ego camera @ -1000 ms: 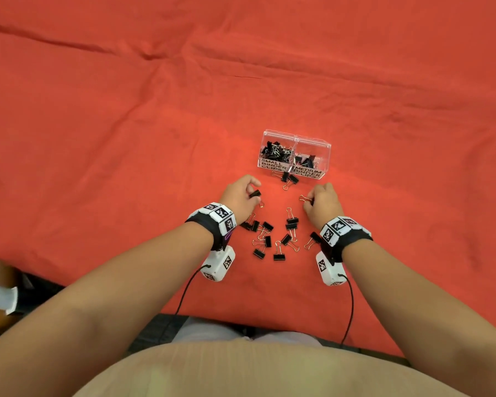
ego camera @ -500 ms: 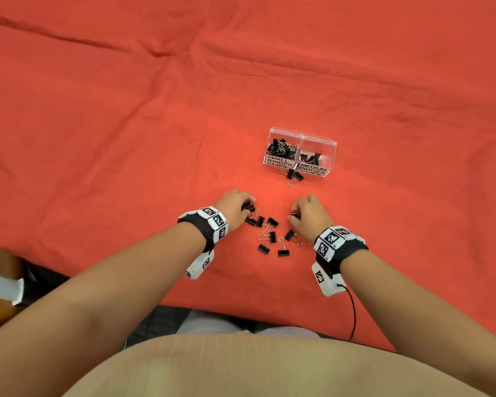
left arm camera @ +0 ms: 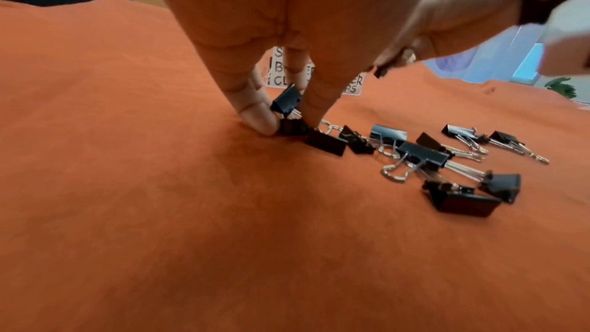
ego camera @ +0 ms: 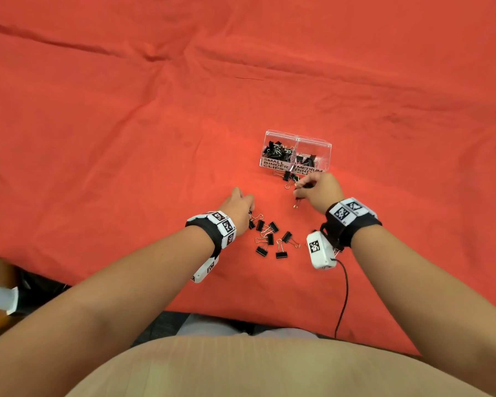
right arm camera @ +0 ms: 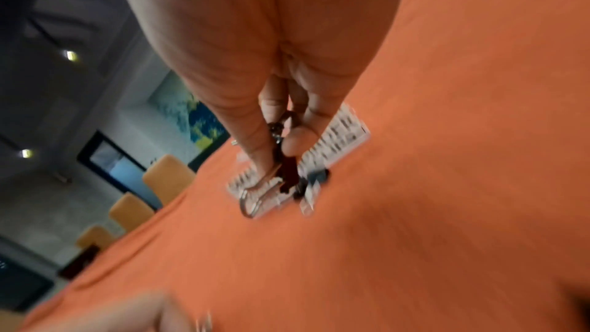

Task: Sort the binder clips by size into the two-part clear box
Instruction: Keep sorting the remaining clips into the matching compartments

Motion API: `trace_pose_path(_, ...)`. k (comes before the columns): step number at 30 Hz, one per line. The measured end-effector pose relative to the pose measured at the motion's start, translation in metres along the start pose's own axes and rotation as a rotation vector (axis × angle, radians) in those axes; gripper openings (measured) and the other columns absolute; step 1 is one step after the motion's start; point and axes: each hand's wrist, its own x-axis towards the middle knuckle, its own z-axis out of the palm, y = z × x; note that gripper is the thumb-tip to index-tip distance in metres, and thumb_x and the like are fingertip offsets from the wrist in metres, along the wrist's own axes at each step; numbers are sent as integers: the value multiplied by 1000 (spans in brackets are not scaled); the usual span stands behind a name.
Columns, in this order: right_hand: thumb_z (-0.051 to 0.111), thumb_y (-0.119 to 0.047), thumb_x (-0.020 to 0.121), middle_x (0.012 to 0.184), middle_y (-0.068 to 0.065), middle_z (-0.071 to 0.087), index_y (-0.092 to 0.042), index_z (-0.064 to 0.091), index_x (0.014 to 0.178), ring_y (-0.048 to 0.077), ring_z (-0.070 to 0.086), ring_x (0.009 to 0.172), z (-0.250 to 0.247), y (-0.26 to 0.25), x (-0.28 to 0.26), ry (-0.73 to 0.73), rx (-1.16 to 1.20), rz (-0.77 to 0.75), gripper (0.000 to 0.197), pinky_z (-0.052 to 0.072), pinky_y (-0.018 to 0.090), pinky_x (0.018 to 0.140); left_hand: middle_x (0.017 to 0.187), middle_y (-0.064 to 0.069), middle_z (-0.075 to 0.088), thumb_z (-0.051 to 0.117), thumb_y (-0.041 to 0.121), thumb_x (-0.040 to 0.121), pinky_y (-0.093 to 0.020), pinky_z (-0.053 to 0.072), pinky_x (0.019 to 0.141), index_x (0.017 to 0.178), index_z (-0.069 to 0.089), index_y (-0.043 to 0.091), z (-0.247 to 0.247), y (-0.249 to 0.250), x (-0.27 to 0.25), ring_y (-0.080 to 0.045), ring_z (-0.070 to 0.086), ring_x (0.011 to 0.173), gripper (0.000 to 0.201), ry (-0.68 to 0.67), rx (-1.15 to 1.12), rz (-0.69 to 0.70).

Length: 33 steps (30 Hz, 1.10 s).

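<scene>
The two-part clear box [ego camera: 312,143] stands on the red cloth, its left half labelled SMALL BINDER CLIPS and its right half MEDIUM, both holding black clips. Several loose black binder clips [ego camera: 269,237] lie between my hands, spread across the left wrist view [left arm camera: 421,155]. My left hand [ego camera: 248,214] reaches down at the pile's left end, where thumb and finger [left arm camera: 287,123] pinch a small clip [left arm camera: 292,127]. A second clip [left arm camera: 286,99] sits higher between the fingers. My right hand [ego camera: 301,190] is raised just in front of the box and pinches a binder clip [right arm camera: 282,160], wire handles dangling.
Two more clips [ego camera: 289,177] lie against the box's front wall. The red cloth [ego camera: 126,138] covers the whole table, and its near edge runs by my body. A black cable [ego camera: 342,296] hangs from the right wrist camera. Orange chairs [right arm camera: 166,176] stand beyond the table.
My right hand has lifted off the pile and moved away toward the box with a clip pinched in it. My left hand stays at the pile's left end.
</scene>
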Motion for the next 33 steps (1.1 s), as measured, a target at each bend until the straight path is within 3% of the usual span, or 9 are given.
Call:
trace_pose_path(4,74,-12,77,67,-3,61,-9,69,85,7,52,56,-33,-23,15,-67,-70,-12,9,39,16,48,111,-10,42,50,-2,81,-42,50,79,100,50,14,2,3,1,-27,50,93,25,-16,47,-2)
trace_pose_path(9,73,-8,77,71,-3,64,-7,72,89,7,52,58,-46,-34,39,-55,-156,-35,12,38,18,52,118,-11,47,52,8,84,-44,45,94,108,51,14,5,11,3,-29,45,112,25,-12,33,-60)
trace_pose_path(13,65,-8,83,99,11,71,-6,71,91,19,59,78,-41,-34,56,56,-281,-10,10,51,29,69,117,-12,46,57,10,82,-42,47,90,110,49,13,5,12,5,-30,50,106,29,-15,-17,-54)
trace_pose_path(16,64,-9,83,108,11,67,-11,66,98,21,58,82,-34,-30,57,69,-346,-35,15,46,28,70,114,-11,45,56,5,81,-40,50,79,106,48,13,4,16,5,-33,57,89,27,-28,-71,-28)
trace_pose_path(20,56,-9,86,109,10,64,-13,66,91,23,64,86,-23,-24,42,157,-351,-169,12,56,34,79,105,-7,47,56,2,80,-41,49,84,98,49,15,-3,20,7,-32,57,90,23,7,-175,-16)
trace_pose_path(24,51,-6,89,115,9,58,-9,67,106,26,60,102,11,3,22,-23,-511,-220,24,53,38,91,101,0,46,63,9,84,-26,42,84,94,53,17,-25,34,21,-17,52,91,16,116,-269,-4)
trace_pose_path(26,50,-5,88,120,9,52,-7,62,115,28,55,109,23,20,16,-66,-572,-223,29,51,38,91,105,-1,49,66,14,84,-26,41,90,94,58,15,-39,48,33,-14,51,96,12,166,-307,24)
trace_pose_path(28,51,-5,88,116,11,50,-2,61,110,31,55,105,29,34,10,-53,-560,-211,25,50,41,88,108,-4,55,68,17,83,-30,40,95,91,63,13,-51,64,47,-17,50,103,10,167,-305,61)
trace_pose_path(33,56,-11,86,114,15,45,-1,59,101,34,49,103,24,58,-3,45,-501,-159,18,50,43,83,102,-3,67,71,21,80,-31,48,83,80,64,21,-67,104,83,-21,60,96,7,156,-283,101)
